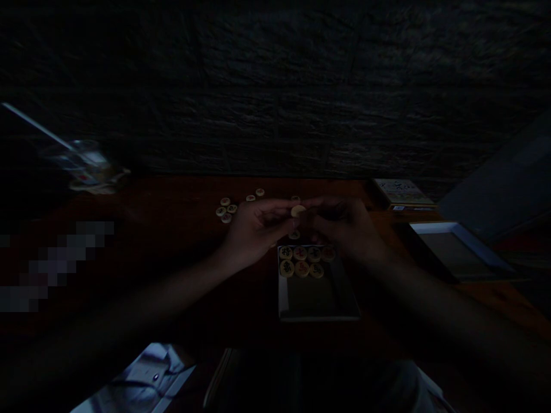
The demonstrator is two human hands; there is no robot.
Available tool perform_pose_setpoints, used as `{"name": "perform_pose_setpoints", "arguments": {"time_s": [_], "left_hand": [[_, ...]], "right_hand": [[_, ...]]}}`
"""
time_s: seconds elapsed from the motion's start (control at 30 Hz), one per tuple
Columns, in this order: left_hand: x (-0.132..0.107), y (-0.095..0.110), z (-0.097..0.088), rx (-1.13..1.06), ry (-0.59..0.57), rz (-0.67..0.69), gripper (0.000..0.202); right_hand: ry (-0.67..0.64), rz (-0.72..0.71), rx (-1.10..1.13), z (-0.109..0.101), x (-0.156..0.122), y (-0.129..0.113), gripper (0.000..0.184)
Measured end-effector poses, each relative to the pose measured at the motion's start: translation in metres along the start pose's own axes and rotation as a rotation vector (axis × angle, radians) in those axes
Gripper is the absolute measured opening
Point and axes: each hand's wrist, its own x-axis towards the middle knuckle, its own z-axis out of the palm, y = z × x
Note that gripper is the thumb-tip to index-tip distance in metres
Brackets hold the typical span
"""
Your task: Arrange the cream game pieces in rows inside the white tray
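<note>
Between the fingertips of my left hand (258, 229) and my right hand (346, 226) is a round, pale Chinese chess piece (298, 211). Both hands pinch it above the table, just beyond a shallow box tray (318, 295). Inside the tray, several Chinese chess pieces (302, 268) with red or black characters lie in two rows at the far end. More loose Chinese chess pieces (226, 210) rest on the table left of my left hand. Another piece (294, 234) shows below my fingers, partly covered.
At the right stands an open box lid (451, 249), with a flat printed box (402, 192) behind it. A clear cup (88, 163) with a straw is at the far left. The dark stone wall (275, 115) bounds the wooden table (172, 195). The scene is dim.
</note>
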Motion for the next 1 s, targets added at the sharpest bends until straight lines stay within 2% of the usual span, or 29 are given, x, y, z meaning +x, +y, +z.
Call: {"name": "perform_pose_setpoints", "arguments": {"time_s": [0.1, 0.2, 0.37, 0.47, 0.6, 0.73, 0.87, 1.0], "left_hand": [[0.001, -0.001, 0.0, 0.043, 0.028, -0.012, 0.034], [0.001, 0.001, 0.001, -0.023, -0.008, -0.108, 0.031], [0.001, 0.003, 0.003, -0.157, -0.028, -0.218, 0.033], [0.002, 0.003, 0.002, -0.215, -0.019, -0.231, 0.032], [0.002, 0.003, 0.002, -0.246, -0.037, -0.229, 0.027], [0.001, 0.003, 0.003, -0.26, -0.045, -0.255, 0.023], [0.0, 0.006, 0.005, -0.246, -0.026, -0.263, 0.021], [0.001, 0.007, 0.003, -0.172, -0.005, -0.233, 0.024]], "right_hand": [[0.003, -0.042, 0.024, 0.0, 0.0, 0.002, 0.044], [-0.031, -0.116, -0.026, -0.002, 0.0, 0.005, 0.04], [-0.012, -0.347, -0.346, -0.006, -0.001, 0.006, 0.029], [0.008, -0.476, -0.529, -0.007, -0.002, 0.004, 0.028], [0.028, -0.595, -0.693, -0.009, -0.004, 0.0, 0.031], [0.053, -0.702, -0.828, -0.008, -0.006, -0.004, 0.027], [0.047, -0.693, -0.879, -0.007, -0.008, -0.008, 0.023], [0.018, -0.513, -0.809, -0.012, -0.009, -0.019, 0.025]]}}
